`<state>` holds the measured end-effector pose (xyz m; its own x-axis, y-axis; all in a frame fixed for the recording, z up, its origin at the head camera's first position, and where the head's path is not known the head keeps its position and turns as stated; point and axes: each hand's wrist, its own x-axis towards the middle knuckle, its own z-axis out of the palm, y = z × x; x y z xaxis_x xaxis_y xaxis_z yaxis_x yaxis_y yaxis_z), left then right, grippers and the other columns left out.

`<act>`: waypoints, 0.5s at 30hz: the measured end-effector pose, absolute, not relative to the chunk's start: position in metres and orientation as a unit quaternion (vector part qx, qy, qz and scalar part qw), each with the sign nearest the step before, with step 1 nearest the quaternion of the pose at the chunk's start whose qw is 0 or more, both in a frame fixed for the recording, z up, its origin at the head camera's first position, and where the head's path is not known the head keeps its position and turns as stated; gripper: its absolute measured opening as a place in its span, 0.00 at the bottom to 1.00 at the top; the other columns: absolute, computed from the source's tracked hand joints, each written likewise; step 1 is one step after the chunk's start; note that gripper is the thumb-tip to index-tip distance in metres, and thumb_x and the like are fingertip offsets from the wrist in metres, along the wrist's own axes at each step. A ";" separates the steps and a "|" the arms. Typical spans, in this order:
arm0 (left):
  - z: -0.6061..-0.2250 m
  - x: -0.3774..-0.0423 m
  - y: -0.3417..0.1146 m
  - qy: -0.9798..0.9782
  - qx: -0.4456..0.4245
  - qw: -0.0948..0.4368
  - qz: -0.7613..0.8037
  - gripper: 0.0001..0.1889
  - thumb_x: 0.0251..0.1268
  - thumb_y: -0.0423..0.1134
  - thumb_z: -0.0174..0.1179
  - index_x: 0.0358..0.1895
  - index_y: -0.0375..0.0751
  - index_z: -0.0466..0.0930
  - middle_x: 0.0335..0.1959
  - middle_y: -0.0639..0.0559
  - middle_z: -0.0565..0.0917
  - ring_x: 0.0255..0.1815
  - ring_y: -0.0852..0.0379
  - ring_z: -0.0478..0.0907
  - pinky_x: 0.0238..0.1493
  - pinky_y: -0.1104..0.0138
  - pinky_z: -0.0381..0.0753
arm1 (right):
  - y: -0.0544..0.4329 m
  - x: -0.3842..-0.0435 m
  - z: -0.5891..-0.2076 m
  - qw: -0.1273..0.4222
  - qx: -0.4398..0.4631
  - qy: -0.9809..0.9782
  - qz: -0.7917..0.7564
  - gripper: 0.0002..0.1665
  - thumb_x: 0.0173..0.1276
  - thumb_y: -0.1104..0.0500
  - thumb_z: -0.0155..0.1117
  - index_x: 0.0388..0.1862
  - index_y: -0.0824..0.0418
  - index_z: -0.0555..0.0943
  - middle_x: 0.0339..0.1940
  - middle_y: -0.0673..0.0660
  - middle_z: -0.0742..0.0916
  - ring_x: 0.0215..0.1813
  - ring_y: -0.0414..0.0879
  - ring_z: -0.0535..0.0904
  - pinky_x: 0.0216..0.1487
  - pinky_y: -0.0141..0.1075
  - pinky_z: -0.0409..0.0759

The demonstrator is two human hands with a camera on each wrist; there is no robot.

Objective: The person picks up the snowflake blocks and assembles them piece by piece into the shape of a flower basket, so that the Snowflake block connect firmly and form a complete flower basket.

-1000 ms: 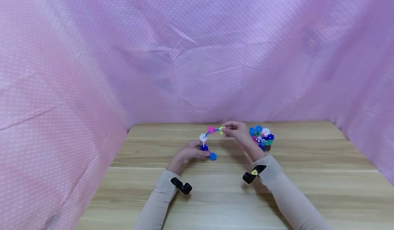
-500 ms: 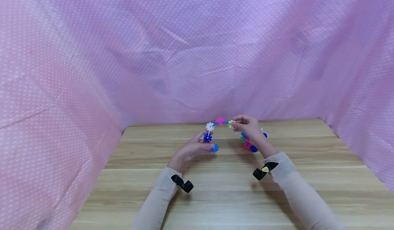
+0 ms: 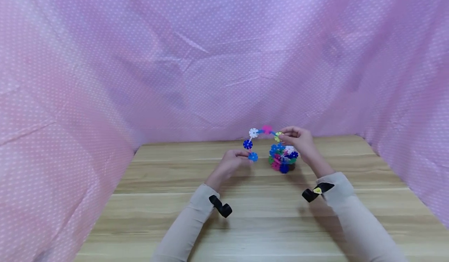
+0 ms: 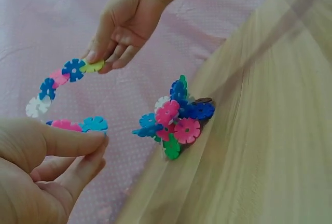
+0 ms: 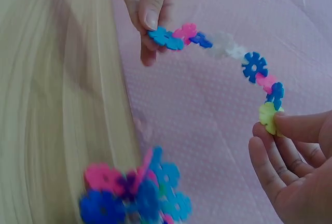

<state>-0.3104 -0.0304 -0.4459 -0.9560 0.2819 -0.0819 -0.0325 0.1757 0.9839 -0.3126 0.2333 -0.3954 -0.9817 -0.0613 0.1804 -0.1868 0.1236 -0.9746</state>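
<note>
A curved chain of interlocking plastic snowflake discs hangs in the air between both hands. My left hand pinches its light blue end disc between thumb and fingers. At the other end, a yellow disc is pinched by my right hand. Pink, white and dark blue discs join the two ends in an arch. Below and between the hands, a cluster of joined snowflake discs stands on the table, in blue, pink, green and white; neither hand touches it.
The wooden table reaches back to a pink dotted cloth, which also hangs at both sides. Black straps with camera mounts sit on the left wrist and right wrist.
Both hands have shifted right and farther back in the head view, carrying the chain over toward the cluster. More of the cluster shows now, and the head view has turned slightly.
</note>
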 end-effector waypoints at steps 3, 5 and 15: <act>-0.442 -0.314 -0.020 0.769 0.070 0.088 0.629 0.13 0.60 0.32 0.70 0.47 0.33 0.87 0.49 0.44 0.89 0.45 0.59 0.84 0.59 0.57 0.83 | 0.249 -0.311 -0.394 0.050 0.093 -0.764 0.636 0.20 0.71 0.65 0.68 0.55 0.78 0.77 0.32 0.42 0.88 0.37 0.37 0.87 0.45 0.33 0.88; -0.440 -0.318 -0.014 0.775 0.070 0.066 0.624 0.12 0.61 0.33 0.70 0.46 0.33 0.88 0.47 0.43 0.90 0.42 0.60 0.83 0.57 0.56 0.84 | 0.260 -0.311 -0.394 0.052 0.102 -0.777 0.618 0.22 0.70 0.65 0.68 0.56 0.79 0.77 0.32 0.41 0.89 0.37 0.37 0.88 0.44 0.31 0.88; -0.441 -0.332 0.018 0.791 0.101 0.027 0.603 0.09 0.64 0.29 0.68 0.45 0.28 0.88 0.41 0.38 0.90 0.42 0.45 0.88 0.51 0.53 0.87 | 0.302 -0.312 -0.406 0.088 0.127 -0.825 0.543 0.16 0.68 0.68 0.69 0.49 0.80 0.81 0.36 0.59 0.92 0.33 0.33 0.85 0.38 0.30 0.87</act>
<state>-0.3318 0.0182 -0.4408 -0.9783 0.1919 0.0781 0.1263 0.2535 0.9591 -0.3123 0.3024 -0.4061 -0.9524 -0.1145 0.2825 -0.3048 0.3771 -0.8746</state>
